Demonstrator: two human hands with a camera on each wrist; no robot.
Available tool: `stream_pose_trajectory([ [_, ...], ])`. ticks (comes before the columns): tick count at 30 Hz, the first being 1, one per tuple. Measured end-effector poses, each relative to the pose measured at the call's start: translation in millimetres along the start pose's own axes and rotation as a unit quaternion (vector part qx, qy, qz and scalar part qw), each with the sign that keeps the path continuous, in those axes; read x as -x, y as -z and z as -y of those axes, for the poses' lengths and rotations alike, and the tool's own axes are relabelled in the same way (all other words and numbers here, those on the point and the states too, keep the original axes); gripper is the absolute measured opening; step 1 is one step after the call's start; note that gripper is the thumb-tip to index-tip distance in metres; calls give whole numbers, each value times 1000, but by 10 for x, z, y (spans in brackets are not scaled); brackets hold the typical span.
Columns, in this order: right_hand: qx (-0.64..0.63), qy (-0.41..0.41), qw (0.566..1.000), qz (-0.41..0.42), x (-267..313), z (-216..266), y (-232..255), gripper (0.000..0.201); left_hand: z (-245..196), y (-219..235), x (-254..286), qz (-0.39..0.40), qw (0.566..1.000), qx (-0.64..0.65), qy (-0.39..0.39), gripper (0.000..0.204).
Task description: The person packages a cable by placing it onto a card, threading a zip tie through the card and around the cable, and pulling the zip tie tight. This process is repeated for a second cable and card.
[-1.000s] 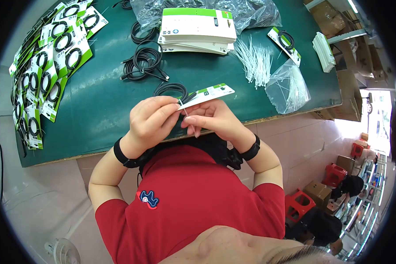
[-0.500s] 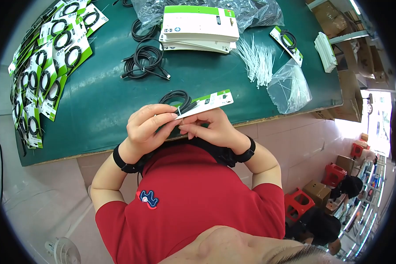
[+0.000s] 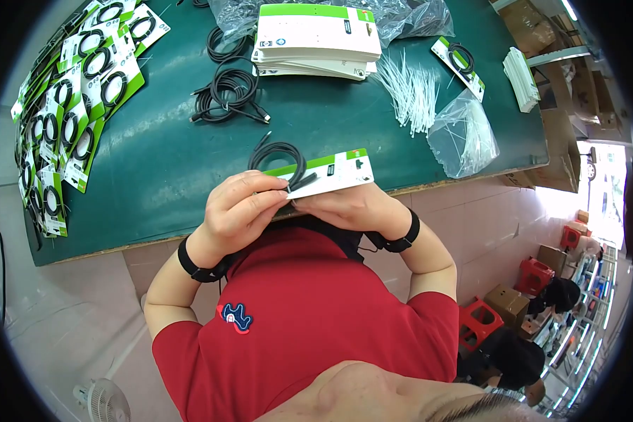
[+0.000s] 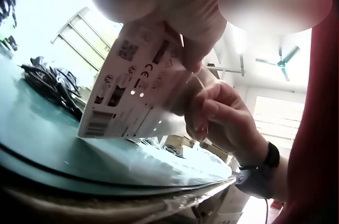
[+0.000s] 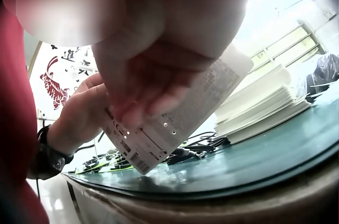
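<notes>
The backing card [image 3: 327, 173], white with a green edge, sits in both hands just above the near edge of the green surface [image 3: 169, 169], with a coiled black cable [image 3: 278, 156] lying on its left end. A second ago the card was tilted up and a thin white tie stuck out between the fingers; now the card lies flatter and lower, the hands have closed in together under it, and the tie no longer shows from above. That looks like the cable is being tied down onto the card, and the job is partly done. The left hand [image 3: 243, 207] curls its fingers and pinches the card's left end by the cable. The right hand [image 3: 355, 204] is tucked beneath the card, and the left wrist view shows its fingers pinching the thin white cable tie [image 4: 200, 83] behind the card's little holes. Farther back lie a loose bundle of black cables [image 3: 225, 95], a stack of empty cards [image 3: 316, 39], a heap of white cable ties [image 3: 415, 88] and a clear plastic bag [image 3: 464, 133]. Along the left side is a row of finished cards with cables [image 3: 70, 105].
</notes>
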State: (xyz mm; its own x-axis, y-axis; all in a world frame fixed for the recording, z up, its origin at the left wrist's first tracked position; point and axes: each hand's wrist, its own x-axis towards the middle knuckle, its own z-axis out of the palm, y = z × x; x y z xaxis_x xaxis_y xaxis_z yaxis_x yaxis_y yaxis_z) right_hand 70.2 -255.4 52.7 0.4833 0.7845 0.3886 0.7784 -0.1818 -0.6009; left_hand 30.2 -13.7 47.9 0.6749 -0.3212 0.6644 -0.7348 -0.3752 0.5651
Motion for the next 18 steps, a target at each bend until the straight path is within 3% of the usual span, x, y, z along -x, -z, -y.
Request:
stream_pose_trajectory([
  [2, 28, -7, 999, -13, 19, -50, -10, 26, -13, 21, 28, 8, 1000, -21, -9, 24],
  [7, -2, -132, 989, 65, 443, -276, 305, 25, -136, 7, 167, 126, 989, -80, -2, 25],
  [9, 94, -223, 970, 7, 565, -335, 435, 21, -122, -60, 266, 186, 981, -59, 9, 26],
  [10, 92, -226, 970, 9, 542, -311, 440, 21, -111, -98, 310, 188, 981, -56, 12, 26],
  [13, 86, -263, 956, -99, 354, -188, 401, 18, -59, -191, 394, 214, 975, -55, -28, 27],
  [14, 85, -265, 955, -99, 309, -168, 303, 18, -49, -194, 397, 216, 975, -53, -28, 27],
  [16, -50, -263, 961, -63, 197, -129, 34, 20, -32, -187, 406, 203, 979, -4, 2, 28],
  [18, -25, -242, 967, -72, 74, -129, -181, 20, -21, -173, 443, 195, 980, 19, 19, 28],
])
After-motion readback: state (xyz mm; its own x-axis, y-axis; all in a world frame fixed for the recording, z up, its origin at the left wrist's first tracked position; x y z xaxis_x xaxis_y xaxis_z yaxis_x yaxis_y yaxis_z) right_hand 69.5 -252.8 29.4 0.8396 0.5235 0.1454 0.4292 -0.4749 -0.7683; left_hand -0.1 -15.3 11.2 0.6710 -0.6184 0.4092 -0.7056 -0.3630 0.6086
